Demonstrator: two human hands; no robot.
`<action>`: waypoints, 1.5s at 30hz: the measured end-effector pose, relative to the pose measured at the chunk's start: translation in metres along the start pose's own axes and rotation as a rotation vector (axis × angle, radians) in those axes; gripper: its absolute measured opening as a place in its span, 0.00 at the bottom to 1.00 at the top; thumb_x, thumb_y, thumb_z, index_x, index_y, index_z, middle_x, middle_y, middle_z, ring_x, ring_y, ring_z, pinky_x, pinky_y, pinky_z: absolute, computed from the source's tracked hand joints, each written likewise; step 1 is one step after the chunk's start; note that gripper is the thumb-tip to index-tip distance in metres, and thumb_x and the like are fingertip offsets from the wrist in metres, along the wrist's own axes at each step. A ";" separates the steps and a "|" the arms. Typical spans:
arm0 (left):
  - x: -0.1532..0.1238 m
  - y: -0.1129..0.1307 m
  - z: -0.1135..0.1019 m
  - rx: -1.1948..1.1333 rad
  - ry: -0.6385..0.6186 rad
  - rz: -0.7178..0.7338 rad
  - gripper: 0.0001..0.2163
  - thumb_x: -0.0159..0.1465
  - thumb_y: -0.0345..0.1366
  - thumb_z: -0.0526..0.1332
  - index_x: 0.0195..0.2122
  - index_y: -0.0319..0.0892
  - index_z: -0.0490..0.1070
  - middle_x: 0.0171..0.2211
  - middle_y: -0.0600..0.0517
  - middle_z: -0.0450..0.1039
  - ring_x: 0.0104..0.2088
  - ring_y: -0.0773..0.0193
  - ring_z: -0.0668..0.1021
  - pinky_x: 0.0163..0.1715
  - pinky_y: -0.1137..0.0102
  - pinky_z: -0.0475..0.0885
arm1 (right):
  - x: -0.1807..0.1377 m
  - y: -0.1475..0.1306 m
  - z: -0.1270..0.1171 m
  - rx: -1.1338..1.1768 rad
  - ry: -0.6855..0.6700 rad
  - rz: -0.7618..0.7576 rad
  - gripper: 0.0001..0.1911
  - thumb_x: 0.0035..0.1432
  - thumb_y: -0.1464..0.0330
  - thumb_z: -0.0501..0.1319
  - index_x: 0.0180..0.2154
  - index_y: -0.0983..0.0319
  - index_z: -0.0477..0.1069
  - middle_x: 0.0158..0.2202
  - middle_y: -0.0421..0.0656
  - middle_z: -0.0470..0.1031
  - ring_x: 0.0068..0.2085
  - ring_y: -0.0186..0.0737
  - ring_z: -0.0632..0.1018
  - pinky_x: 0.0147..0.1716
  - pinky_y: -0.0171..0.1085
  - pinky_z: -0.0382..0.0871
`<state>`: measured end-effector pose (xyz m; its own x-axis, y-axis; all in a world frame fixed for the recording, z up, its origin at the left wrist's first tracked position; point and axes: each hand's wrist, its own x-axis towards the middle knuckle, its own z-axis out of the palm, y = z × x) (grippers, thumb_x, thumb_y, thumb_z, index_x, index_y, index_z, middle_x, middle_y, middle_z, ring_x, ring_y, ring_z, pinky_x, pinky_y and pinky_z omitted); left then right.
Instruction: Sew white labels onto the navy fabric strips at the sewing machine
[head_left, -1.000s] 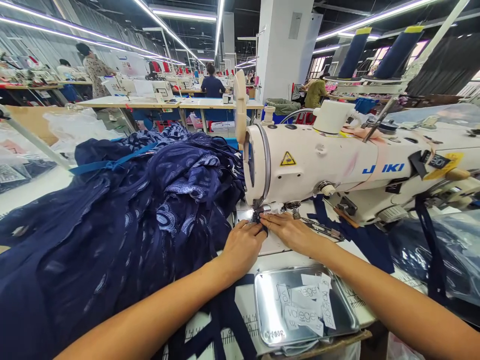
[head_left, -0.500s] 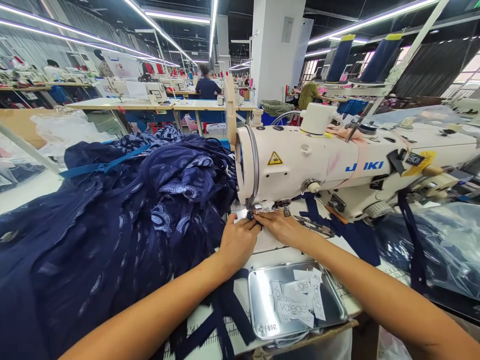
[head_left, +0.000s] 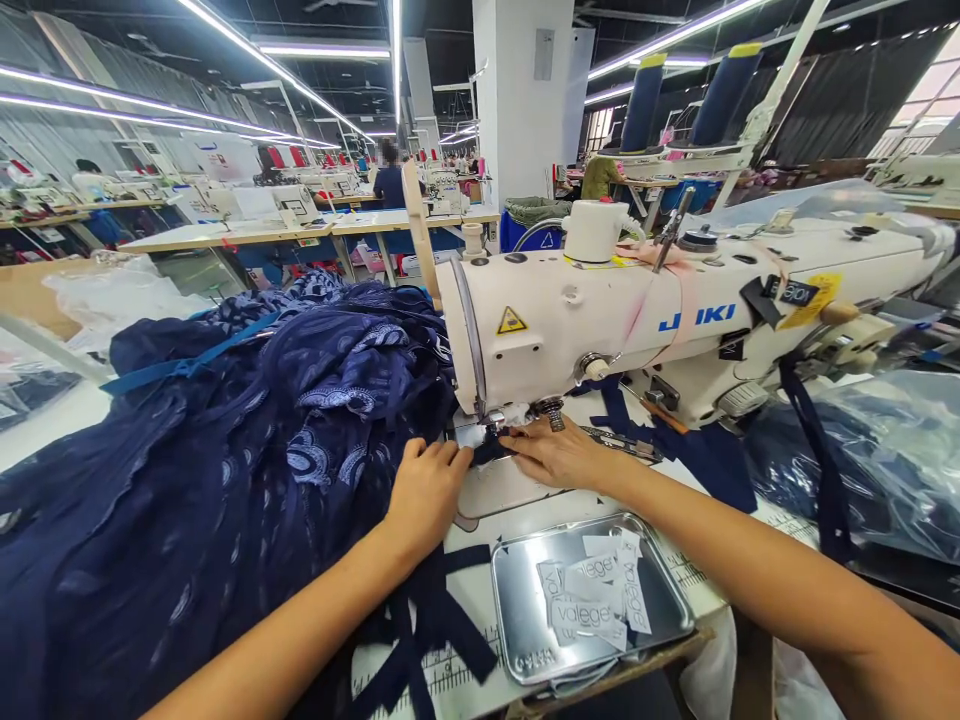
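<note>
The white sewing machine's head (head_left: 517, 325) stands over the bed plate (head_left: 491, 490). A small piece of navy fabric (head_left: 489, 447) lies under the needle area, partly hidden by fingers. My right hand (head_left: 559, 455) is just right of the needle, its fingertips gripping that fabric's edge. To the left of the plate, my left hand (head_left: 429, 492) has its fingers curled on the edge of a navy patterned garment (head_left: 322, 400), which lies in a large heap. What exactly is under the left fingertips is partly hidden.
A metal tray (head_left: 517, 600) of printed white labels (head_left: 589, 612) sits in front of the machine. Navy strips (head_left: 450, 625) hang left of it. Plastic-wrapped fabric (head_left: 885, 470) lies at right. Navy thread cones (head_left: 724, 95) stand behind. Other people work in the background.
My left hand has moved left, away from the needle and from my right hand, which stays by the presser foot. The camera view has shifted slightly to the right.
</note>
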<state>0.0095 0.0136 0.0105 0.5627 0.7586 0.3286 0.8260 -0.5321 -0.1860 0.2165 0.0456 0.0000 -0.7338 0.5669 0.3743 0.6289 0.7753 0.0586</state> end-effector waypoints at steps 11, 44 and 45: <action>0.016 -0.014 -0.002 -0.087 -0.056 -0.036 0.14 0.56 0.21 0.49 0.39 0.38 0.69 0.31 0.48 0.74 0.32 0.60 0.75 0.38 0.62 0.61 | -0.006 -0.013 0.006 0.242 0.035 0.069 0.12 0.58 0.70 0.52 0.41 0.64 0.71 0.43 0.48 0.69 0.41 0.41 0.71 0.39 0.40 0.67; 0.020 -0.012 0.015 -0.181 0.104 0.303 0.08 0.62 0.29 0.53 0.33 0.42 0.72 0.35 0.52 0.76 0.39 0.61 0.72 0.44 0.60 0.60 | -0.005 -0.003 0.012 0.344 0.063 0.003 0.13 0.60 0.71 0.50 0.42 0.64 0.71 0.42 0.47 0.70 0.42 0.40 0.71 0.41 0.40 0.68; 0.019 -0.012 0.015 -0.193 0.106 0.294 0.08 0.62 0.28 0.53 0.35 0.42 0.72 0.36 0.52 0.76 0.40 0.62 0.73 0.45 0.59 0.59 | -0.005 -0.005 0.010 0.298 0.056 -0.015 0.14 0.61 0.71 0.49 0.42 0.65 0.71 0.42 0.48 0.70 0.41 0.40 0.71 0.41 0.40 0.68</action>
<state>0.0105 0.0402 0.0051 0.7600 0.5249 0.3833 0.6023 -0.7903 -0.1120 0.2148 0.0418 -0.0119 -0.7219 0.5453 0.4261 0.5090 0.8355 -0.2070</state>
